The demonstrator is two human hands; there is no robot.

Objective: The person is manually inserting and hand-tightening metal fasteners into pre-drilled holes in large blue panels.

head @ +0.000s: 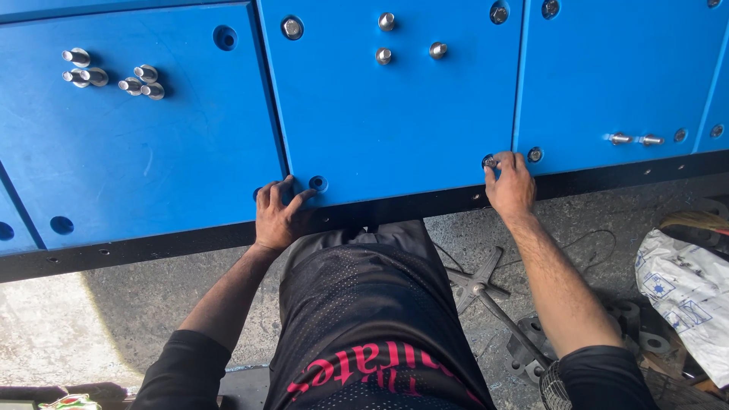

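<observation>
Large blue panels (395, 114) lie flat on a black frame in front of me. My left hand (278, 213) rests spread on the near edge of the left panel, beside a round hole (317, 183). My right hand (509, 184) pinches a silver bolt (490, 161) sitting in a hole at the near right corner of the middle panel. Loose silver bolts stand on the panels: several at the far left (114, 77) and three near the top middle (399, 42).
Two bolts (634, 140) lie on the right panel near more holes. On the concrete floor lie a cross wrench (478, 285), metal parts (531, 349) and a white printed sack (687, 292) at the right.
</observation>
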